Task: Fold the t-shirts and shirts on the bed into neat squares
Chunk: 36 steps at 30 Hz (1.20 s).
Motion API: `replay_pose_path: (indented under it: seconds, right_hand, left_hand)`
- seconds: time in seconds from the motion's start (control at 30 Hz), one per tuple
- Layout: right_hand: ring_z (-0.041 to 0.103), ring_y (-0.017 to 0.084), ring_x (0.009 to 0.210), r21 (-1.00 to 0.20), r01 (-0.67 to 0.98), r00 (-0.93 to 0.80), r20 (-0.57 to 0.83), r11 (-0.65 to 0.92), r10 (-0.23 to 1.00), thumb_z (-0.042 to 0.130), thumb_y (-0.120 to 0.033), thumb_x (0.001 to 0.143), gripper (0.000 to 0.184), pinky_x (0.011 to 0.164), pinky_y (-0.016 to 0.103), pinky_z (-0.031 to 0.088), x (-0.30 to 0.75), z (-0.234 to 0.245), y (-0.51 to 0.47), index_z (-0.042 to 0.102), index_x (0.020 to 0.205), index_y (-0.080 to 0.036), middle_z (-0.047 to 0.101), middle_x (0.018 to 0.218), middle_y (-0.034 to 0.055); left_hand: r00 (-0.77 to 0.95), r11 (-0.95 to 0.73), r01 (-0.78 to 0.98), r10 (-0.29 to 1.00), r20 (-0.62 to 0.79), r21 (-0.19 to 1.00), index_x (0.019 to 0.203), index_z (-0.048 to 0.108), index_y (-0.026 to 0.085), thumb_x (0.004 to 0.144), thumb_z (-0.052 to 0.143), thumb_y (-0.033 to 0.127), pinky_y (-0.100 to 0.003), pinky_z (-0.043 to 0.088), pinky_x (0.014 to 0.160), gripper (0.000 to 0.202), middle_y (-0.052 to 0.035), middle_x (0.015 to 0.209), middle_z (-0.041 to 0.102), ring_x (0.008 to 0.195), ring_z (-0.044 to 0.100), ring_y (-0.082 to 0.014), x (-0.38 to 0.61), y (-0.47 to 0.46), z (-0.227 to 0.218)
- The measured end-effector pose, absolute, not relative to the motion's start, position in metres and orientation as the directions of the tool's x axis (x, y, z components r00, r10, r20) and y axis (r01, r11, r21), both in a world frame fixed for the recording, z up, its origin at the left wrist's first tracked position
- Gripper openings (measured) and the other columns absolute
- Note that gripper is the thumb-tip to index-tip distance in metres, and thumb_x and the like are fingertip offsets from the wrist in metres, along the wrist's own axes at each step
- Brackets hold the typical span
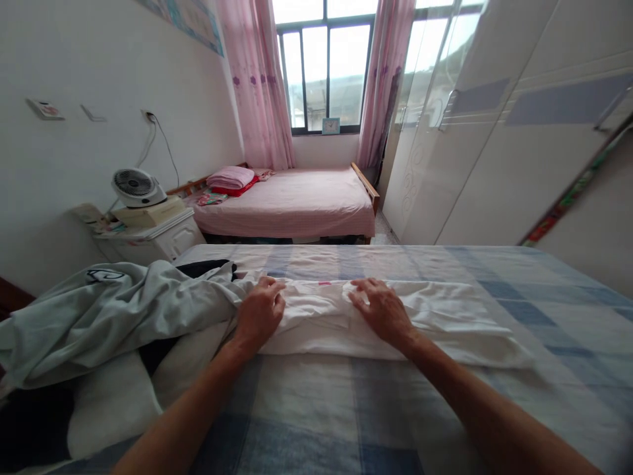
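Note:
A white garment [445, 310] lies in a long folded strip across the bed, with a small pink mark near its far edge. My left hand [260, 309] rests on the strip's left part, fingers bent and slightly apart over the cloth. On its middle lies my right hand [383, 309], thumb and fingers spread on the fabric. Neither hand shows cloth gripped between its fingers. Left of my left hand is a heap of clothes, with a light grey garment [133, 310] on top and black and white pieces beneath.
The bed under the garment has a blue-and-white checked sheet [306, 409]. Beyond it stands a second bed [306, 198] with pink bedding. A nightstand [173, 234] holding a fan [136, 187] is at the left. A white wardrobe [469, 171] lines the right side.

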State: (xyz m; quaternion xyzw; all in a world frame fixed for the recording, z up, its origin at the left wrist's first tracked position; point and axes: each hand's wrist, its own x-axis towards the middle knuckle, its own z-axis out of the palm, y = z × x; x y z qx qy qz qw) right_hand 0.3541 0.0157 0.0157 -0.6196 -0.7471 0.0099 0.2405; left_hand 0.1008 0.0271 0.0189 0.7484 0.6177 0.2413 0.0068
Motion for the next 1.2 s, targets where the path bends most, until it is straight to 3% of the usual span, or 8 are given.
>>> replay_pose_path:
  seconds: [0.1,0.2,0.4,0.6,0.73,0.87,1.0,1.2]
  right_hand:
    - [0.053,0.023,0.113,-0.289,0.932,-0.093,0.391,0.218,0.916,0.038,-0.032,0.091,0.035,0.093,0.038,0.039,0.39,0.023,0.022,0.058,0.118,-0.02,0.061,0.12,0.0085]
    - [0.048,0.023,0.122,-0.249,0.943,-0.11,0.391,0.22,0.914,0.035,-0.032,0.092,0.039,0.097,0.04,0.038,0.426,0.016,0.025,0.055,0.123,-0.018,0.058,0.127,0.0094]
    - [0.043,0.026,0.128,-0.149,0.978,-0.072,0.402,0.143,0.913,0.032,-0.035,0.092,0.045,0.102,0.044,0.036,0.465,-0.021,0.029,0.054,0.126,-0.017,0.055,0.132,0.0101]
    - [0.043,0.027,0.128,-0.103,0.987,-0.074,0.384,0.122,0.92,0.031,-0.037,0.092,0.046,0.102,0.045,0.036,0.472,-0.04,0.033,0.052,0.128,-0.018,0.054,0.134,0.0082]
    - [0.043,0.027,0.128,-0.086,0.992,-0.058,0.344,0.092,0.937,0.033,-0.035,0.091,0.046,0.103,0.044,0.035,0.473,-0.04,0.034,0.054,0.127,-0.016,0.054,0.134,0.0092]
    - [0.04,0.027,0.13,-0.072,0.995,-0.038,0.328,0.065,0.944,0.033,-0.032,0.091,0.048,0.106,0.044,0.032,0.47,-0.032,0.031,0.052,0.129,-0.011,0.05,0.137,0.0133]
    - [0.029,0.026,0.137,-0.091,0.98,-0.133,0.346,0.174,0.929,0.032,-0.036,0.093,0.05,0.108,0.048,0.026,0.443,-0.018,0.018,0.044,0.137,-0.016,0.039,0.146,0.0115]
    - [0.025,0.024,0.138,-0.095,0.952,-0.267,0.198,0.289,0.943,0.026,-0.047,0.094,0.056,0.111,0.046,0.02,0.433,-0.022,0.017,0.038,0.142,-0.022,0.032,0.15,0.0077]
  left_hand:
    - [0.281,-0.427,0.867,0.844,0.457,0.257,0.107,0.067,0.019,0.085,0.04,0.018,-0.03,0.043,0.096,0.035,-0.0064,0.117,0.062,0.106,0.058,-0.0197,0.101,0.04,0.026]
    - [0.419,-0.512,0.832,0.833,0.362,0.214,0.107,0.068,0.019,0.085,0.039,0.018,-0.032,0.041,0.098,0.036,-0.0066,0.116,0.064,0.108,0.057,-0.0203,0.101,0.067,0.026]
    - [0.366,-0.375,0.906,0.927,0.08,0.199,0.095,0.073,0.016,0.08,0.047,0.024,-0.029,0.044,0.088,0.031,-0.0095,0.096,0.07,0.091,0.063,-0.0226,0.096,0.107,0.02]
    - [0.362,-0.352,0.893,0.932,0.016,0.281,0.092,0.072,0.017,0.078,0.046,0.028,-0.023,0.045,0.08,0.031,-0.0059,0.091,0.072,0.086,0.063,-0.0188,0.09,0.105,0.025]
    - [0.227,-0.228,0.953,0.973,0.029,0.198,0.089,0.07,0.019,0.076,0.046,0.025,-0.026,0.046,0.078,0.029,-0.0061,0.091,0.071,0.088,0.063,-0.0208,0.092,0.106,0.023]
    - [0.081,-0.083,0.996,0.991,0.108,0.016,0.092,0.069,0.017,0.078,0.044,0.021,-0.035,0.047,0.081,0.029,-0.0123,0.099,0.069,0.094,0.063,-0.027,0.106,0.1,0.024]
    - [0.339,-0.339,0.939,0.883,0.323,-0.059,0.115,0.062,0.015,0.085,0.038,0.017,-0.038,0.036,0.102,0.039,-0.0118,0.126,0.058,0.121,0.048,-0.0256,0.126,0.079,0.025]
    - [0.487,-0.495,0.869,0.857,0.168,0.007,0.139,0.043,0.022,0.093,0.032,0.044,-0.049,0.025,0.108,0.052,-0.0103,0.146,0.038,0.136,0.03,-0.0303,0.129,0.052,-0.01]
